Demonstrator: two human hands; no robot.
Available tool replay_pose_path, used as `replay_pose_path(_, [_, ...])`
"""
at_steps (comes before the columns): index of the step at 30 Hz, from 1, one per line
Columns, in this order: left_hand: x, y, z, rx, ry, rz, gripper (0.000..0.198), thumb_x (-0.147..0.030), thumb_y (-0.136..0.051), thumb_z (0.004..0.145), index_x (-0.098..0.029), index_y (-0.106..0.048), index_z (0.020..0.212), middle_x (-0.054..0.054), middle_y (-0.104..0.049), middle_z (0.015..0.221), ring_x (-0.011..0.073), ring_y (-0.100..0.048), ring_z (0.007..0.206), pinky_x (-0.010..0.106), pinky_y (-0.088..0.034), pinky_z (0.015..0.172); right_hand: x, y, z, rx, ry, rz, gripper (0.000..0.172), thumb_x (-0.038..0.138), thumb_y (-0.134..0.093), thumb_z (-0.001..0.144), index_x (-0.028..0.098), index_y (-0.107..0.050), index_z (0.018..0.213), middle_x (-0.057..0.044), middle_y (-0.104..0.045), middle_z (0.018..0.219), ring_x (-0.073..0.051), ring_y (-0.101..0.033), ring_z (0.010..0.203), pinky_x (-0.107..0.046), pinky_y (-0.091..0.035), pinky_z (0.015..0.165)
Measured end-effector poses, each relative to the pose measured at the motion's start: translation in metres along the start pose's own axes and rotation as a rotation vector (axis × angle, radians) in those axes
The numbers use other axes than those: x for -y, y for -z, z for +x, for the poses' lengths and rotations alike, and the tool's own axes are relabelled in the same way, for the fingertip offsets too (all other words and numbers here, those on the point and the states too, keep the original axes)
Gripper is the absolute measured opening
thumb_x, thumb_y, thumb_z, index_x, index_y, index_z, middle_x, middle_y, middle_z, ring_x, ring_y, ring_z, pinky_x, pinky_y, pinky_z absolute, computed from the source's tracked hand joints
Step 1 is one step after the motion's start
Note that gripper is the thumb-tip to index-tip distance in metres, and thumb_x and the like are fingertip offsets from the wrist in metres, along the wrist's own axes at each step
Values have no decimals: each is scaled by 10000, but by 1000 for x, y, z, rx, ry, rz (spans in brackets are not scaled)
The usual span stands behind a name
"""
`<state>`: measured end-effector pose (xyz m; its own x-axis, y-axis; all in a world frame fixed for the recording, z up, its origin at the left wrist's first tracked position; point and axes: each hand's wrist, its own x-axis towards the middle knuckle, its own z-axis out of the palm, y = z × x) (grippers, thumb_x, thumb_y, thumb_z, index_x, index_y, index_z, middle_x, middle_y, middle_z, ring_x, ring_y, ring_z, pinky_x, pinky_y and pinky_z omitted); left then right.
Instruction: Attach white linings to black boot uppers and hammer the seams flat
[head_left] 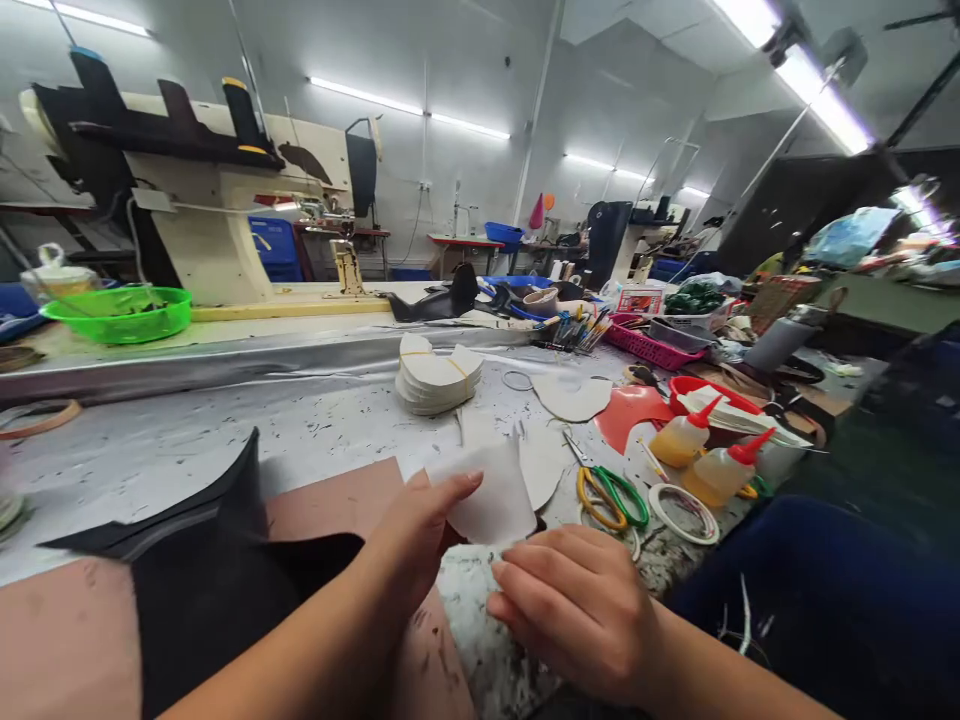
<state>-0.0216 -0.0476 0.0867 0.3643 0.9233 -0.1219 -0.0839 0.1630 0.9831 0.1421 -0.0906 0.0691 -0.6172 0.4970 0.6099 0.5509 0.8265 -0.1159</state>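
Note:
My left hand grips a curved white sheet piece between thumb and fingers, above the worktable. Just below and to the right of that piece is my right hand, its fingers curled and pressed together; whatever they hold, if anything, is hidden. More white cut pieces lie behind the held one. Beyond them sits a banded stack of white pieces. Black material is spread over a pinkish-brown board by my left forearm.
Right of my hands lie scissors with yellow and green handles, a tape roll and two red-tipped glue bottles. A sewing machine and a green basket stand at the back left. A pink basket is back right.

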Motion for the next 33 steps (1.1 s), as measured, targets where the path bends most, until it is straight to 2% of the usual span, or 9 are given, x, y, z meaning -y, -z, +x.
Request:
replay_pose_path(3, [-17, 20, -42, -221, -128, -95, 467, -368, -680, 669, -107, -627, 1053, 86, -690, 931, 271, -625, 899, 331, -513, 743, 29, -21, -3, -148, -373, 419, 414, 591, -628, 738, 215, -655, 909, -55, -641, 684, -201, -576, 608, -304, -431, 562])
replay_pose_path(6, [-16, 37, -85, -371, -225, 27, 441, -360, -703, 675, -158, -638, 1062, 47, -681, 1010, 276, -589, 1016, 331, -468, 893, 51, -46, 22, -96, -587, 1124, 743, 749, -632, 575, 236, -594, 1111, -75, -648, 960, -243, -595, 813, -326, -471, 664])
replay_pose_path(9, [1, 52, -123, -546, -136, 9, 545, -405, -738, 638, -165, -611, 1111, 57, -681, 1030, 306, -574, 1049, 348, -475, 903, 77, -68, 50, -145, -649, 1678, 649, 590, -718, 627, 243, -570, 1155, -64, -632, 1070, -264, -573, 976, -376, -457, 820])
replay_pose_path(11, [17, 62, -142, -618, -85, -119, 640, -455, -762, 585, -161, -597, 1128, 73, -684, 1029, 334, -575, 1043, 359, -516, 842, 90, -82, 59, -100, -724, 1842, 514, 439, -752, 623, 225, -618, 1071, -49, -667, 986, -263, -586, 967, -398, -437, 867])
replay_pose_path(14, [40, 75, -159, -651, 9, -360, 647, -459, -758, 586, -171, -581, 1138, 83, -679, 1045, 347, -580, 1033, 349, -559, 732, 100, -100, 50, 131, -854, 1856, 456, 377, -763, 566, 188, -659, 967, -43, -688, 890, -261, -604, 906, -394, -432, 856])
replay_pose_path(17, [60, 79, -167, -711, 100, -542, 512, -310, -722, 670, -190, -570, 1144, 70, -667, 1081, 293, -579, 1060, 316, -552, 770, 101, -112, 26, 358, -1018, 1738, 443, 418, -775, 545, 166, -672, 894, -44, -691, 817, -253, -614, 855, -372, -438, 817])
replay_pose_path(22, [78, 75, -173, -733, 240, -629, 406, -272, -694, 724, -215, -583, 1111, 51, -644, 1136, 233, -568, 1090, 299, -520, 845, 96, -114, 1, 383, -1025, 1625, 473, 528, -716, 645, 179, -656, 958, -75, -686, 932, -273, -610, 931, -385, -450, 832])
replay_pose_path(28, [86, 91, -173, -606, 276, -325, 416, -433, -726, 639, -152, -664, 939, 98, -707, 901, 302, -640, 890, 367, -523, 730, 96, -112, -3, 346, -915, 1298, 373, 475, -680, 696, 198, -662, 945, -81, -667, 948, -282, -609, 882, -391, -503, 749])
replay_pose_path(33, [81, 120, -163, -503, 171, 284, 126, -310, -620, 613, -188, -653, 617, 83, -671, 981, 288, -610, 907, 347, -488, 726, 100, -113, -10, 357, -871, 1082, 244, 362, -641, 728, 213, -687, 916, -62, -660, 810, -269, -602, 842, -367, -504, 715])
